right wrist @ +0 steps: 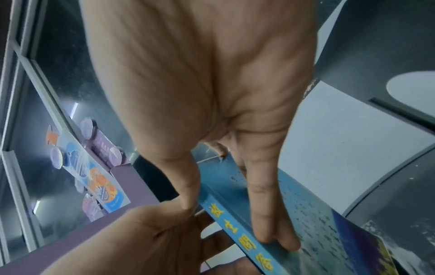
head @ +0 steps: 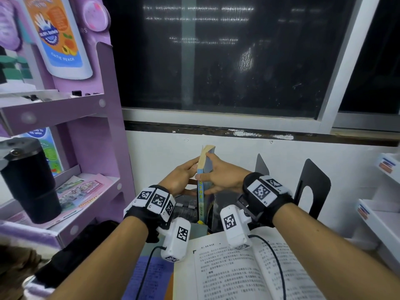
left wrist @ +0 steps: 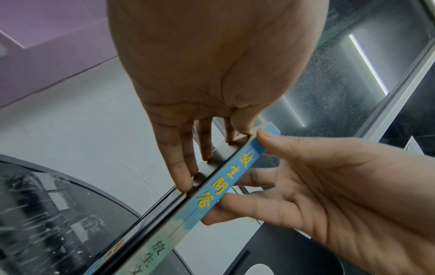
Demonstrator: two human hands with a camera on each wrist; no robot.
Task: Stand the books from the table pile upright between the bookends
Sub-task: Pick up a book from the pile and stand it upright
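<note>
A dark window (head: pixel 227 57) fills the far wall above a white sill, and a purple shelf unit (head: pixel 91 126) stands at the left with a black tumbler (head: pixel 28 180) on its lower shelf beside some printed leaflets. To the right of centre two black metal bookends (head: pixel 313 187) rise from the table, one farther back near the wall and one nearer and to its right. Nearest the camera an open book (head: pixel 249 269) lies flat with its printed pages up, under both forearms. Between the shelf unit and the bookends, a thin blue book (head: pixel 203 191) is held roughly upright with its spine toward the viewer, yellow characters running down the spine (left wrist: pixel 226 178); its lower end sinks among dark things on the table, and from the head view it is hard to say whether it already rests on anything there. The left hand (head: pixel 184 176) presses straight fingers (left wrist: pixel 179 167) against the book's left cover, thumb at the spine's upper part. The right hand (head: pixel 223 176) lies on the right cover with its fingers (right wrist: pixel 266 214) flat along the blue face and its thumb (right wrist: pixel 188 186) over the spine, so the book is clamped between the two hands.
</note>
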